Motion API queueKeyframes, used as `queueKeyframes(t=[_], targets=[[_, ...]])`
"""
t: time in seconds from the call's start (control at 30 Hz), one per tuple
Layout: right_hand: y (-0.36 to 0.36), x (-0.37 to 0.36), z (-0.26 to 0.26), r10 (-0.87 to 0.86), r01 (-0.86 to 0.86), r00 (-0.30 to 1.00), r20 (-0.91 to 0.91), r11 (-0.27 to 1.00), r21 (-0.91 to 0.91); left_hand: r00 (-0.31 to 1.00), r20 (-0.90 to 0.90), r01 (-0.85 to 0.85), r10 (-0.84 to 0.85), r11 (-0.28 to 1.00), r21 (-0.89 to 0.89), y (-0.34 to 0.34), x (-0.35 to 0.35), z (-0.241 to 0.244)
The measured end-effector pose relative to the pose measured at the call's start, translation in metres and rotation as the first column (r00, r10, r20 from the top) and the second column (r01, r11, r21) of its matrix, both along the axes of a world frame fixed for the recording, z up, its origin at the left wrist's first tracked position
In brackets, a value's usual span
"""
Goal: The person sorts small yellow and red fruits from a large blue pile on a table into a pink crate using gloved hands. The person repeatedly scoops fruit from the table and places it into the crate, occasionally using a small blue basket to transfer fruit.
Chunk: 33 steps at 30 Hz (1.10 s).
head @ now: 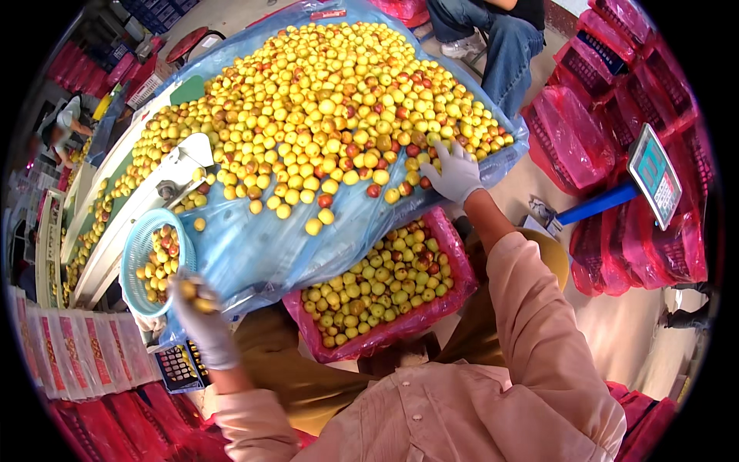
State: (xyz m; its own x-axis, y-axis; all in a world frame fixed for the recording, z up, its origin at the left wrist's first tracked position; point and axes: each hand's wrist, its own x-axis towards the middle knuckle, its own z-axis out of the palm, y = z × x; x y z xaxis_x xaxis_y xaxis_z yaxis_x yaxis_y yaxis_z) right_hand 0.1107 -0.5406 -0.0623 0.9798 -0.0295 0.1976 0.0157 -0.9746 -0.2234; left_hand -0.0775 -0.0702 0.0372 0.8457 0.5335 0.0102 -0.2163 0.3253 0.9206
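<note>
A broad heap of yellow-green and reddish-brown jujube-like fruits (323, 110) covers a table lined with blue plastic sheeting (248, 248). My gloved left hand (199, 309), slightly blurred, holds several browned fruits beside the rim of a light-blue plastic basket (131, 254). Inside that basket lie more browned fruits (159, 265). At the heap's near right edge, my gloved right hand (456, 173) rests with fingers spread on the fruits; whether its palm covers one is hidden. Below the table edge, between my knees, a crate lined with pink plastic (456, 254) holds many greenish fruits.
A white-sided conveyor (133, 225) carries fruit off to the left. Pink-wrapped crates (571, 138) are stacked at right behind a scale display (655, 176) on a blue post. A seated person in jeans (508, 58) is at upper right; another person (69, 124) stands far left.
</note>
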Motion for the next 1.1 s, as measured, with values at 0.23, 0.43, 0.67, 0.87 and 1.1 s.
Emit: queueKeyframes(t=[0.23, 0.43, 0.67, 0.87, 1.1], targets=[[0.066, 0.026, 0.042, 0.407, -0.389, 0.823, -0.395, 0.912, 0.13, 0.789, -0.299, 0.118, 0.537, 0.345, 0.931, 0.218, -0.003, -0.003], [0.047, 0.157, 0.015, 0.25, -0.246, 0.96, -0.129, 0.968, 0.052, 0.906, -0.124, 0.022, 0.405, 0.248, 0.968, 0.153, 0.029, -0.014], [0.084, 0.109, 0.004, 0.243, -0.249, 0.914, -0.324, 0.968, 0.025, 0.954, -0.221, 0.213, -0.204, 0.977, 0.018, -0.068, 0.067, -0.007], [0.094, 0.141, 0.042, 0.466, -0.468, 0.855, -0.229, 0.882, 0.051, 0.801, -0.356, 0.414, -0.481, 0.875, -0.252, -0.111, 0.08, -0.064], [0.142, 0.14, -0.001, 0.417, -0.431, 0.873, -0.251, 0.902, 0.001, 0.736, -0.295, 0.474, -0.609, 0.775, -0.418, -0.126, 0.09, -0.064]])
